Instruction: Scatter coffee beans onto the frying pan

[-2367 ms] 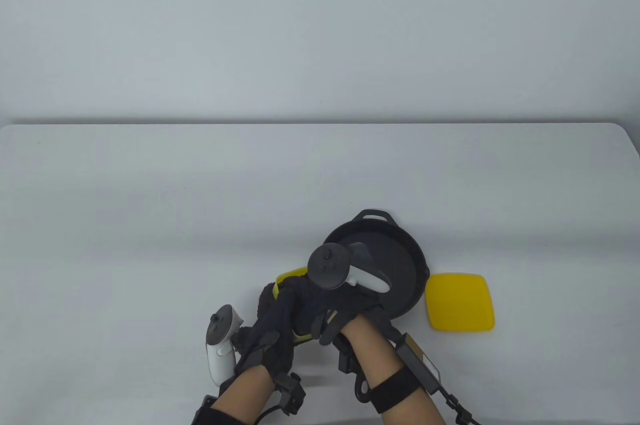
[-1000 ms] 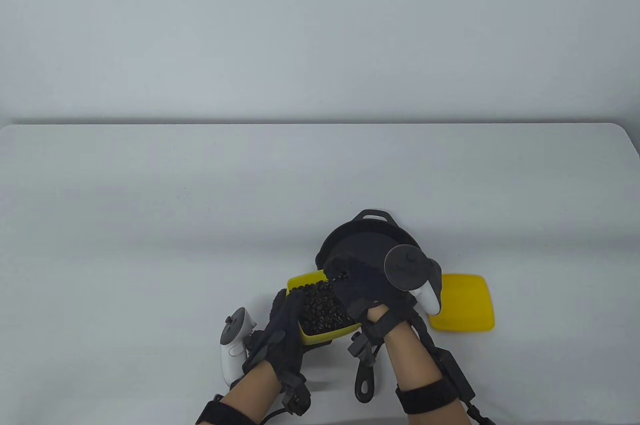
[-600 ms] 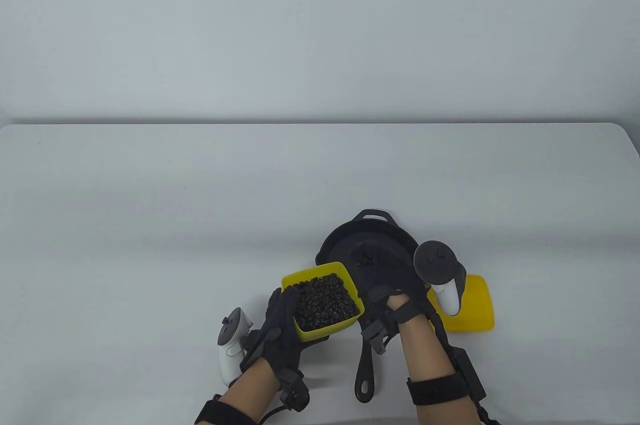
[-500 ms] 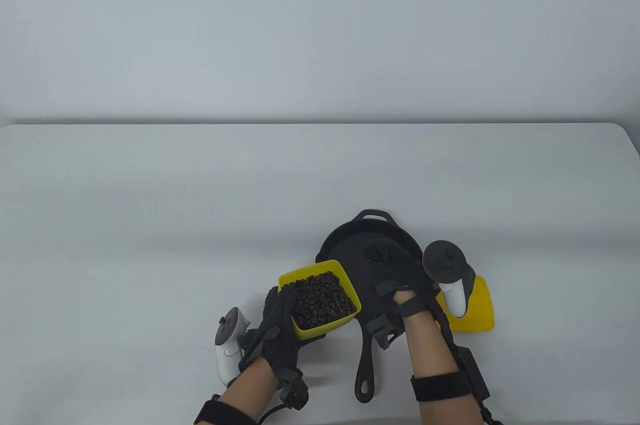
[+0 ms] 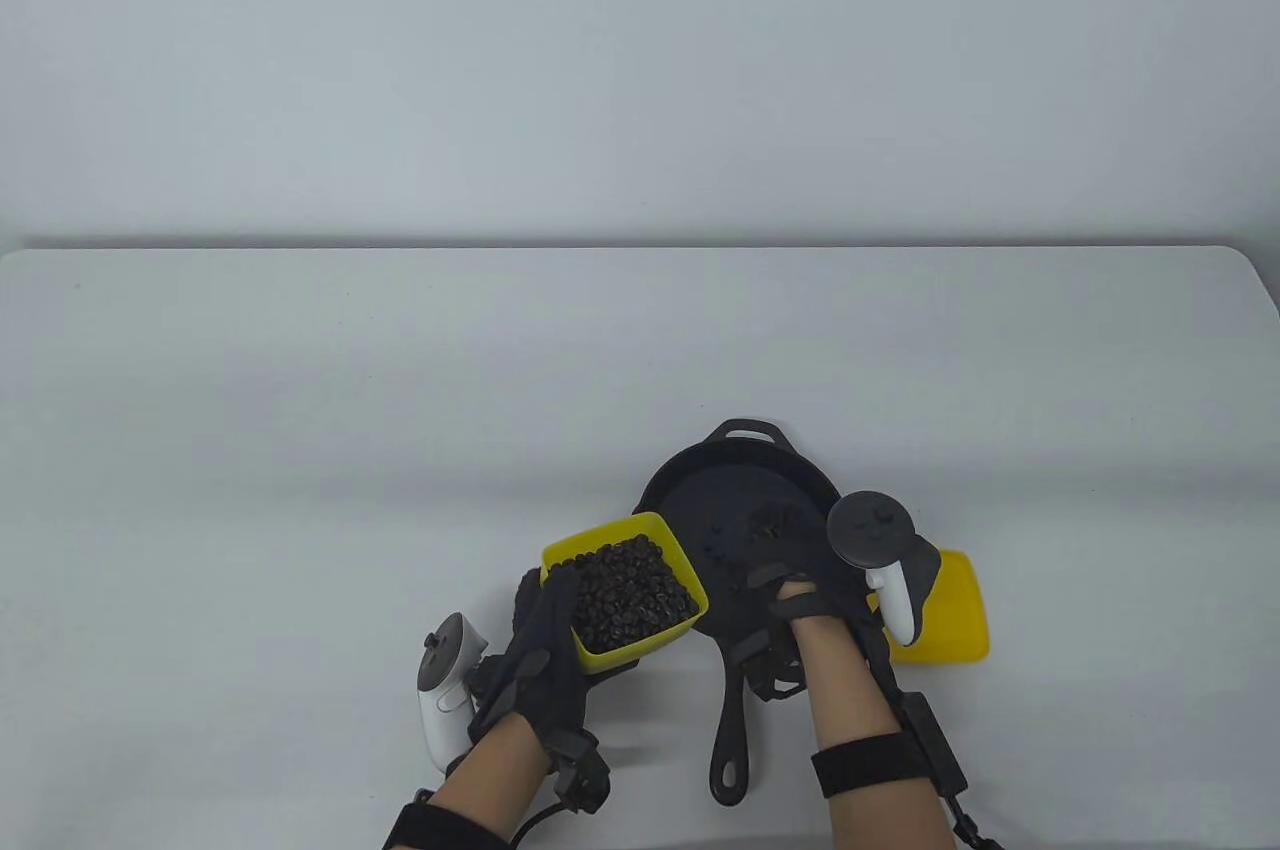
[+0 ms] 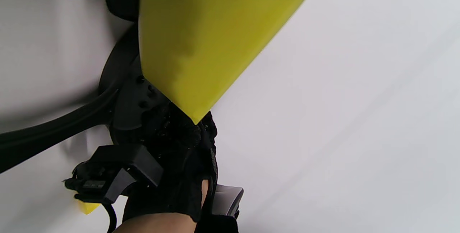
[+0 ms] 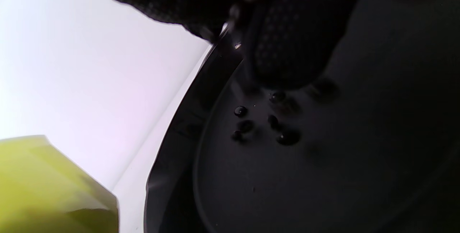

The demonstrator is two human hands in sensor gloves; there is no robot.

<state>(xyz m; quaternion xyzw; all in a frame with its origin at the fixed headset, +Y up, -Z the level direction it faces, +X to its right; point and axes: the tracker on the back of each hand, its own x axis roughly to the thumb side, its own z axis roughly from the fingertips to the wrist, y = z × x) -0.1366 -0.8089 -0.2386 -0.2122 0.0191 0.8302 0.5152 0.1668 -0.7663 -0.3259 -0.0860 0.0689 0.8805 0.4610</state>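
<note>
In the table view, the left hand (image 5: pixel 545 660) gripped a yellow container (image 5: pixel 625 590) of coffee beans (image 5: pixel 628 593), held tilted just left of the frying pan (image 5: pixel 745 530), whose handle pointed toward the near edge of the table (image 5: pixel 300 450). The right hand (image 5: pixel 800 580) hung over the pan's near right part, palm turned up, with a small clump of beans showing at its fingers; whether those fingers were closed around the clump or loosely spread could not be told. A few loose beans already lay on the pan floor to the left of that hand. A yellow lid (image 5: pixel 950 605) lay flat on the table just right of the pan, partly hidden by the right hand's tracker.

In the left wrist view, the container's yellow wall (image 6: pixel 201 39) filled the top, with gloved fingers at its upper edges, and beyond it a few dark beans sat on the pan beside the right glove.

In the right wrist view, a gloved fingertip (image 7: pixel 287 42) hung just above the pan floor (image 7: pixel 323 175), and about half a dozen beans (image 7: pixel 266 121) lay scattered below it, near the rim.

Judged from this, sprinkling had begun but was far from complete: only a thin scatter lay in one patch, most of the pan floor was bare, and the container looked nearly full.
</note>
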